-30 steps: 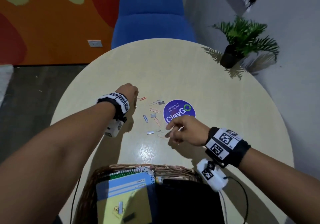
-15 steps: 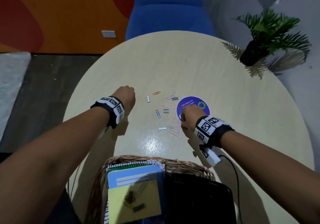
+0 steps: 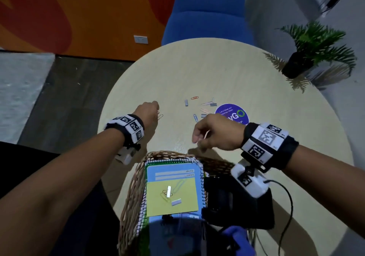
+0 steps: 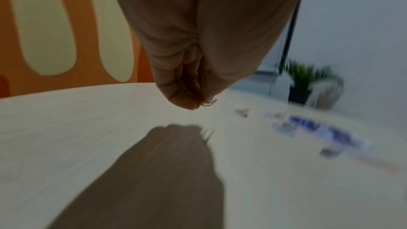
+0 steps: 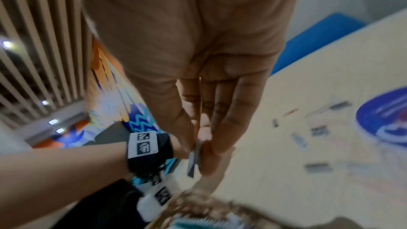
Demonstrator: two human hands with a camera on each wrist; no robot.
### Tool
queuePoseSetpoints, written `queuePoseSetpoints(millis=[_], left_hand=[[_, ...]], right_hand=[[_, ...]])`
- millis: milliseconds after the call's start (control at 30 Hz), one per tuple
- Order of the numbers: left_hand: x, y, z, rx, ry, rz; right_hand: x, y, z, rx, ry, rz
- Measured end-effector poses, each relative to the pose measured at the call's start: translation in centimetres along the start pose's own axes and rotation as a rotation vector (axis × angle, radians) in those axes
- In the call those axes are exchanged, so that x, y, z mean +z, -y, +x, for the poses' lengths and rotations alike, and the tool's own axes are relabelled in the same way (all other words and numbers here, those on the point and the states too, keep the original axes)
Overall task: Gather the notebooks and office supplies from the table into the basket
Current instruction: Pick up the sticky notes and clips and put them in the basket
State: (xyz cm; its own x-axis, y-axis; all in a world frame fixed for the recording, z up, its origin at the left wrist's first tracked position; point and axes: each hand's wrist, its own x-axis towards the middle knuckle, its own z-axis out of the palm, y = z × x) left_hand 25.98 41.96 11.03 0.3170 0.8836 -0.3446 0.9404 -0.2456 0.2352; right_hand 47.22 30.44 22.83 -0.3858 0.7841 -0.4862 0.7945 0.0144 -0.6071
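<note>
A grey staple strip (image 5: 195,158) is pinched in the right hand (image 3: 217,132) just beyond the basket (image 3: 134,184), a paper clip (image 3: 159,115) is gripped by the curled left hand (image 3: 147,113), and loose clips (image 3: 195,117) are scattered on the tabletop (image 3: 197,74) between the hands.

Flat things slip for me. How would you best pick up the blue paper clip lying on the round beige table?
Pinch the blue paper clip across its narrow width from straight above. It lies flat on the round beige table, so nails must catch its long sides.
</note>
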Motion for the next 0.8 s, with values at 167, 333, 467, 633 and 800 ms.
queuePoseSetpoints(millis=[167, 333, 467, 633, 800], left_hand=[[-1.9, -0.5, -5.4, 0.197, -0.050, -0.136], [-2.0, -0.9, -11.1, 0.286, -0.013, -0.235], [-0.9, -1.4, -14.9, 0.353, 0.030, -0.225], [-0.1, -2.8, -17.8, 0.436, 0.185, -0.215], [-4.4, -2.8, -12.9, 0.423, 0.056, -0.180]], right_hand=[[2.4, 1.2, -1.0, -0.022, 0.072, 0.061], [1.5, -2.6, 0.7, 0.097, -0.064, 0.034], [-1.1, -6.6, 2.2, 0.254, -0.143, -0.010], [-2.4, -9.6, 5.2, 0.375, -0.217, -0.286], [-2.2, -11.0, 6.8, 0.376, -0.186, -0.431]])
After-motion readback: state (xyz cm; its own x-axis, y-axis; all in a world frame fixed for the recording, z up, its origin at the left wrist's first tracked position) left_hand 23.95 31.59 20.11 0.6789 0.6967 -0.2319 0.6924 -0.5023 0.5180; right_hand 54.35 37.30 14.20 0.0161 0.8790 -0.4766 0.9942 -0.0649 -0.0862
